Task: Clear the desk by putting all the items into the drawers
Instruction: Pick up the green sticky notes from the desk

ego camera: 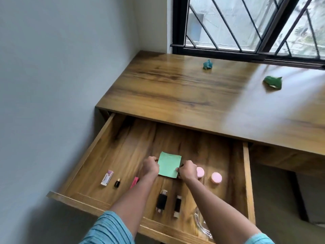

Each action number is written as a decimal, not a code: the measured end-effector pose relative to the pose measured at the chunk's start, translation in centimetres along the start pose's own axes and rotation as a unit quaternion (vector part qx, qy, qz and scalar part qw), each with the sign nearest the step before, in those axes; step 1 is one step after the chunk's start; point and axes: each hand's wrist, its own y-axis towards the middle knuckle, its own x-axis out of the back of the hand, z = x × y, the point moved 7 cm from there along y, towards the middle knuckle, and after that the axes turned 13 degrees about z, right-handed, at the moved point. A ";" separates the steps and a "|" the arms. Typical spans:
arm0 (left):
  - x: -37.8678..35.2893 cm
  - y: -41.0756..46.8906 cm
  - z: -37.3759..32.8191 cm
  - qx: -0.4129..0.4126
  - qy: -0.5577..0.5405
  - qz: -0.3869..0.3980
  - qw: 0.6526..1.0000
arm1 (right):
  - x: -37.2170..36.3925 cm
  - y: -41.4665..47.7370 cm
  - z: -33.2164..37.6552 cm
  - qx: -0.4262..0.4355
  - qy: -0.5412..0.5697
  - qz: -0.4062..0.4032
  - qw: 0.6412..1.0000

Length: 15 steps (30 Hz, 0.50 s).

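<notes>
head view: setting a green notepad (169,164) down inside the open drawer (98,147), about mid-floor. left hand (150,166) pinching the pad's left edge, right hand (187,170) pinching its right edge, fingers (178,169) of both curled tight on it; whether the pad already rests on the drawer floor, cannot tell.

in the drawer, relative to the pad: left of it, a small white-and-pink tube (107,178), a tiny dark bottle (117,182) and a pink stick (134,182) partly hidden by the left forearm; just right of it, two pink round lids or pots (216,177), one touching the right hand; nearer the drawer front, two dark cylinders (161,201) lying side by side, and something clear glass (200,224) at the front right corner.

on the surface (175,95), well beyond the pad, toward the window: a crumpled teal paper (207,64) and a crumpled green paper (273,82), well apart.

next, probably: letting go of the pad, then reaching far across the surface for the two paper balls.
</notes>
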 end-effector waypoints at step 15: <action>2.3 -4.1 0.2 -0.092 0.049 -0.034 0.994 | -0.5 -5.3 0.4 0.053 -0.083 -0.014 0.995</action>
